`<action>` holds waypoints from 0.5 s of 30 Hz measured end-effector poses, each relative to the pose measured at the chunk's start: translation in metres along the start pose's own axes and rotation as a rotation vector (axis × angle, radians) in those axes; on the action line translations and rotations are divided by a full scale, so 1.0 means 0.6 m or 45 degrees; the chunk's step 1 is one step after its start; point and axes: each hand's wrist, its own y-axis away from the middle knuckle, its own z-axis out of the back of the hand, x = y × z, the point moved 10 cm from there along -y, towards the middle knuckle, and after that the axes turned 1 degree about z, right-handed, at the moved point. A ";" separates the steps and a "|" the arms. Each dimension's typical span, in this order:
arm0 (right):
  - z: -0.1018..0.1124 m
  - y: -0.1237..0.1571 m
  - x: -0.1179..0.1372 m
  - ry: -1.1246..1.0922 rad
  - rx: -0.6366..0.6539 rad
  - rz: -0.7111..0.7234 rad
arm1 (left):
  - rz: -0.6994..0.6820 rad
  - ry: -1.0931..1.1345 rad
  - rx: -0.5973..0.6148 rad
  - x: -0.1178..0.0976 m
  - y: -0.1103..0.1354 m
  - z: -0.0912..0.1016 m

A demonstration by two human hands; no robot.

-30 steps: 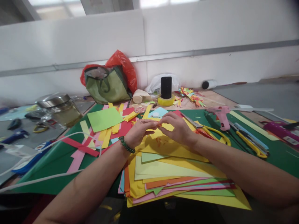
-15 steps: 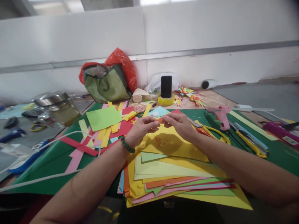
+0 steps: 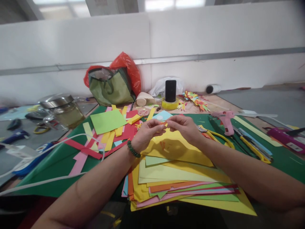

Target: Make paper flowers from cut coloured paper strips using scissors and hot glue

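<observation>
Above a stack of coloured paper point(image 3: 183, 171), both my hands meet at the fingertips. My left hand point(image 3: 148, 132), with a green bead bracelet at the wrist, is closed in a pinch. My right hand point(image 3: 185, 128) pinches too, its fingers curled over. Between the fingertips shows a small orange piece of paper point(image 3: 166, 123), mostly hidden by the fingers. Small orange scraps point(image 3: 163, 145) lie on the top yellow sheet point(image 3: 181, 149), in the shadow of my hands. Yellow-handled scissors point(image 3: 220, 137) lie to the right of my right hand.
Left on the green mat point(image 3: 56, 165) lie paper strips, a light green sheet point(image 3: 108, 121) and a white cable point(image 3: 45, 180). Behind stand a phone point(image 3: 170, 90) on yellow tape point(image 3: 169, 104), a green bag point(image 3: 111, 87) and paper flowers point(image 3: 200, 103). A pink glue gun point(image 3: 226, 119) and a yellow cutter point(image 3: 254, 148) lie right.
The view has shifted slightly, so the background sits a little lower and further right. My hands stay pinched together over the stack, with only slight movement of the fingers.
</observation>
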 end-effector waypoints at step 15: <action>0.166 0.080 0.018 1.887 0.474 -0.378 | 0.090 0.108 0.024 0.000 0.008 -0.004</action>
